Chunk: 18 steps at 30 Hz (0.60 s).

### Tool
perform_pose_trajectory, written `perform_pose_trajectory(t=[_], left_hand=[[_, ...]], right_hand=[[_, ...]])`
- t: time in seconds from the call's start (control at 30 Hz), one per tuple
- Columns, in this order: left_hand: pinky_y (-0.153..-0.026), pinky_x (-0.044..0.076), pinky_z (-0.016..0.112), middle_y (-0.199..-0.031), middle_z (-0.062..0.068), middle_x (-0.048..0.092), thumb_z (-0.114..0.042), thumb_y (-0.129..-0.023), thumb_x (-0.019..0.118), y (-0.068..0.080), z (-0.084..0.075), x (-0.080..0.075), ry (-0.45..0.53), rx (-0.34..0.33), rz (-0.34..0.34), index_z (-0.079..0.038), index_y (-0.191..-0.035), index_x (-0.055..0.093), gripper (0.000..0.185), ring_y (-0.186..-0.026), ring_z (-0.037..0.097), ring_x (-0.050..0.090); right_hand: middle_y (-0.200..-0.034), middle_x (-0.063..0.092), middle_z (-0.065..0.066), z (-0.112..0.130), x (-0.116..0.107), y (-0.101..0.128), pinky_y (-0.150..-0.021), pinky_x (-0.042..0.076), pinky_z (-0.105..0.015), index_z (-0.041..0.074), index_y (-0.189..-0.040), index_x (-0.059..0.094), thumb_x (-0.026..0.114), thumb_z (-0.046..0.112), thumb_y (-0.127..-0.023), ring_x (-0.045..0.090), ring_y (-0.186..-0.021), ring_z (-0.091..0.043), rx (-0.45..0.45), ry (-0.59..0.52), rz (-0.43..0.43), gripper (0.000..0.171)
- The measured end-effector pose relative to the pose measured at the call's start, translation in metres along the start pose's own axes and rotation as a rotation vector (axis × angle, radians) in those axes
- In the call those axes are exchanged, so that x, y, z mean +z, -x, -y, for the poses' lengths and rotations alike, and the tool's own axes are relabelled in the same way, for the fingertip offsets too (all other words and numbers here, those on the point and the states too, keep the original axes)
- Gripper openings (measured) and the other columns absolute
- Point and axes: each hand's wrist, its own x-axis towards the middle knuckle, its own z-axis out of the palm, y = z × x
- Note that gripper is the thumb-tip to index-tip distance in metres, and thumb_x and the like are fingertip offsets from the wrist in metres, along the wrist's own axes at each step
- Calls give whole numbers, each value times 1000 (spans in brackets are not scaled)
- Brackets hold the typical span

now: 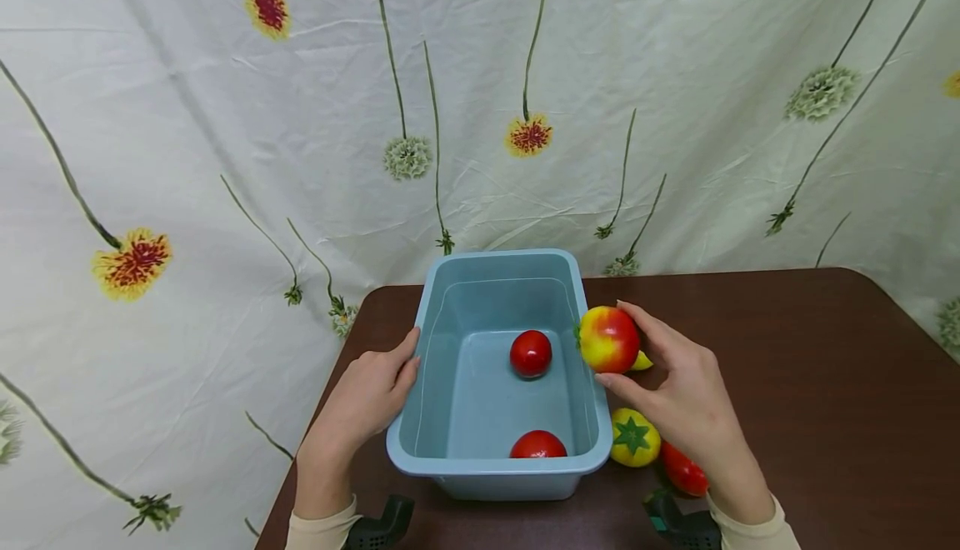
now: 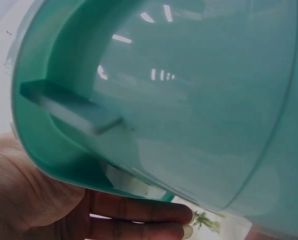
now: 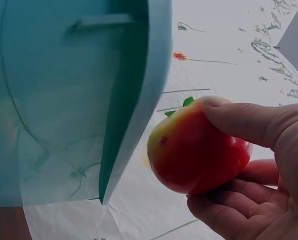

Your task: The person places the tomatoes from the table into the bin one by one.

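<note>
A light blue plastic tub (image 1: 498, 467) stands on the table. My left hand (image 1: 367, 396) grips its left rim; in the left wrist view, fingers (image 2: 139, 207) lie along the outside beneath the rim. My right hand (image 1: 678, 379) holds a red-and-yellow fruit with green leaves (image 1: 609, 340) between thumb and fingers, beside the tub's right rim. The right wrist view shows the same fruit (image 3: 199, 145) apart from the tub wall. Inside the tub are a round red fruit (image 1: 531, 354) and another red one (image 1: 538, 445), partly hidden by the near wall.
Right of the tub lie a yellow fruit with a green star-shaped top (image 1: 635, 437) and a red piece (image 1: 684, 471), partly covered by the right hand. A yellow tip (image 1: 642, 361) shows behind the held fruit. A flowered cloth (image 1: 480, 100) hangs behind the dark brown table (image 1: 825, 383).
</note>
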Motion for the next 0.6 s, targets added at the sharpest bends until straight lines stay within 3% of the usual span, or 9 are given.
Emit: perform_pose_trajectory(t=[0.33,0.6], left_hand=[[-51,38,25,-64,-2,53,-21,-100,52,0,1,0,-8,7,-9,-4,-147,41,51,-52,8,46],[-51,39,25,-62,-3,52,-21,-100,52,0,1,0,-7,3,-8,-5,-148,41,51,-52,9,46]], right_hand=[[-126,64,-10,1,10,1,-77,57,-35,11,-139,52,86,10,-71,67,-106,-25,-36,-49,27,75],[-123,66,-8,2,21,3,-81,56,-36,8,-138,53,87,14,-70,68,-104,-22,-51,-62,67,76]])
